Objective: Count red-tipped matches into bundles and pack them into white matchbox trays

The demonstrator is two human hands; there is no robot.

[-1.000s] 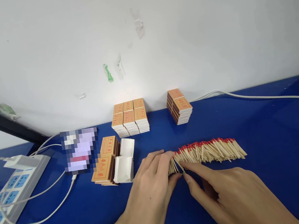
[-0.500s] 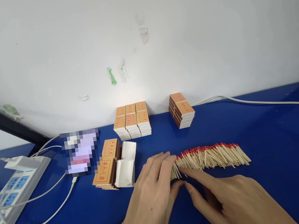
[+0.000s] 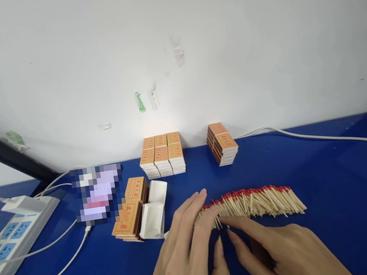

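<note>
A long row of loose matches (image 3: 258,203) lies on the blue table with red heads pointing away from me. My left hand (image 3: 186,261) is over the left end of the row, its fingers stretched out and thumb apart, hiding part of the matches there. From the right, my right hand (image 3: 286,248) reaches in: the index fingertip is at the near ends of the matches, the thumb sits a little below it, and the other fingers are curled under. The gap between thumb and index shows no held match.
White empty matchbox trays (image 3: 152,220) stand beside stacked matchbox sleeves (image 3: 127,219) on the left. Two blocks of stacked matchboxes (image 3: 161,154) and boxes (image 3: 223,144) are by the wall. A blurred phone (image 3: 100,193), cables and a power strip (image 3: 28,234) occupy the far left.
My left hand has drawn back slightly toward me and its thumb has parted from the index finger, showing more matches. My right hand stays nearly in place. The view has tilted up a little.
</note>
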